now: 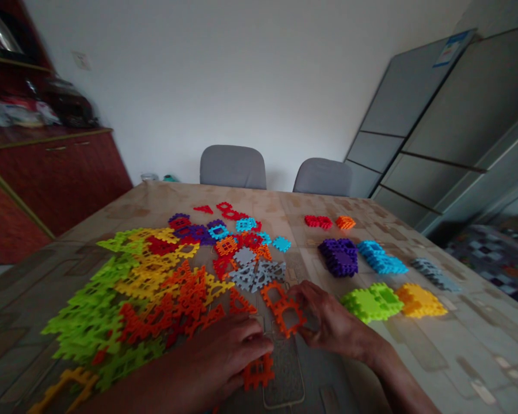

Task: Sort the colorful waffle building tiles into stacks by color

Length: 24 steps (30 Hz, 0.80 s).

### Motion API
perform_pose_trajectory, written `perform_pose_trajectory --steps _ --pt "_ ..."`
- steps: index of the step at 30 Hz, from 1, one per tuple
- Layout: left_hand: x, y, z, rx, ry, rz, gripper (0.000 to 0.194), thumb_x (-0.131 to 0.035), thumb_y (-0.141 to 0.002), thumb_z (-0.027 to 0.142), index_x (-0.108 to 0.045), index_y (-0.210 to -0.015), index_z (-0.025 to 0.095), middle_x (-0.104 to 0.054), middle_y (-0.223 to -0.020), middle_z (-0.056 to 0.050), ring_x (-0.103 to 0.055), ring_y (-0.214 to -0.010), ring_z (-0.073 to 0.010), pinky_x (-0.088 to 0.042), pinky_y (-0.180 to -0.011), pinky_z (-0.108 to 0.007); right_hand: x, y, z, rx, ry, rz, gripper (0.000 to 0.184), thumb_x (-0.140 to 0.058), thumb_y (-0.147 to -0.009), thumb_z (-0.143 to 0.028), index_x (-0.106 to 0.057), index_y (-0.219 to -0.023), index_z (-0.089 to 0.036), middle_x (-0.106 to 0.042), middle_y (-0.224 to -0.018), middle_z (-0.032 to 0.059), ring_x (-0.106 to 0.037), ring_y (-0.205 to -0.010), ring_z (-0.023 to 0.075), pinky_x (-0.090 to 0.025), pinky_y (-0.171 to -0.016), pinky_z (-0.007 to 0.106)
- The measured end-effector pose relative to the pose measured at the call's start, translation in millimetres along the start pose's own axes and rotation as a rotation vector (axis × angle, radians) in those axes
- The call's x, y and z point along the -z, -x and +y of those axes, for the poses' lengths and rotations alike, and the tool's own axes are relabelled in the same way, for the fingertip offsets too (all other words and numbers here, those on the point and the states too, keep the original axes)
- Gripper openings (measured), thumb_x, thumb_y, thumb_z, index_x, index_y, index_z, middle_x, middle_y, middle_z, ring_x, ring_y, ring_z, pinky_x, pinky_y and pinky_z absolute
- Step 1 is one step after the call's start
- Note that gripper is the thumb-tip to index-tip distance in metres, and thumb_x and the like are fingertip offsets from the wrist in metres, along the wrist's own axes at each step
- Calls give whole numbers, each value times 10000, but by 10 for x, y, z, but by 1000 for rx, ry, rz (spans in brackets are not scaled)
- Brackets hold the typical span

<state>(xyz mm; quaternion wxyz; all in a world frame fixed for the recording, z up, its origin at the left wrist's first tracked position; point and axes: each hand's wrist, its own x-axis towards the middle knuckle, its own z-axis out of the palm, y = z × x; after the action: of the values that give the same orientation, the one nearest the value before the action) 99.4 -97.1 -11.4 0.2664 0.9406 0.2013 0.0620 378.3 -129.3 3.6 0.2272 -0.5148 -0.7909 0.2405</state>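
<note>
My right hand point(330, 316) pinches the edge of orange open square building pieces point(278, 318), two frames side by side or overlapping, tilted above the table. Lower down, my left hand point(231, 353) has its fingers curled on an orange window-grid square piece point(259, 371), partly hidden beneath the fingers. An orange triangle piece point(240, 302) lies just beyond the left hand. Grey triangle pieces point(259, 275) are past the right fingertips. To the left spreads a loose heap of interlocking plastic pieces, with lime green pieces point(92, 305), yellow pieces point(149, 276) and orange pieces point(179, 299).
Stacks sorted by colour stand on the right: purple point(339, 257), light blue point(382, 257), grey point(434, 273), lime green point(371, 303), yellow point(421, 300), red point(318, 222) and orange point(345, 222). Two grey chairs point(232, 167) stand behind the patterned table point(470, 322).
</note>
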Motion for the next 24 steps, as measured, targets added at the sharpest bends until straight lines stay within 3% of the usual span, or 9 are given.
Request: perform_pose_trajectory --steps 5,11,17,20,24 --pt "12 -29 21 -20 11 -1 489 -630 -898 87 -578 -1304 353 -642 -1250 -18 -612 -1112 -233 -479 -934 -312 -71 -47 135 39 -62 105 533 -657 -691 -84 -527 -1191 -213 -623 -1051 39 -621 -938 206 -523 -835 338" --pt "58 -62 75 1 -11 -48 481 -679 -875 77 -586 -1275 326 -624 -1253 -7 -596 -1127 -231 -464 -944 -321 -257 -262 234 75 -32 173 490 -619 -759 -71 -521 -1220 -205 -613 -1128 73 -615 -1026 217 -517 -906 357" --pt "115 -84 128 21 -41 -69 415 -707 -883 116 -609 -1244 297 -634 -1222 -18 -598 -1118 -245 -471 -933 -339 -309 -302 133 25 18 188 276 -533 -924 -188 -558 -1198 -186 -618 -1119 101 -615 -1029 232 -525 -916 379" --pt "117 -89 140 26 -46 -65 401 -717 -890 148 -613 -1247 297 -638 -1228 -22 -605 -1106 -249 -477 -931 -349 -384 -297 90 -30 67 214 393 -559 -939 -282 -523 -1314 -168 -611 -1189 141 -593 -1104 284 -500 -973 459" --pt "95 -86 133 20 -58 -56 390 -728 -878 143 -620 -1224 286 -645 -1223 -18 -609 -1097 -244 -486 -926 -337 -536 -322 42 -144 298 235 678 -708 -819 -319 -470 -1428 -140 -602 -1283 181 -535 -1196 367 -456 -1005 548"
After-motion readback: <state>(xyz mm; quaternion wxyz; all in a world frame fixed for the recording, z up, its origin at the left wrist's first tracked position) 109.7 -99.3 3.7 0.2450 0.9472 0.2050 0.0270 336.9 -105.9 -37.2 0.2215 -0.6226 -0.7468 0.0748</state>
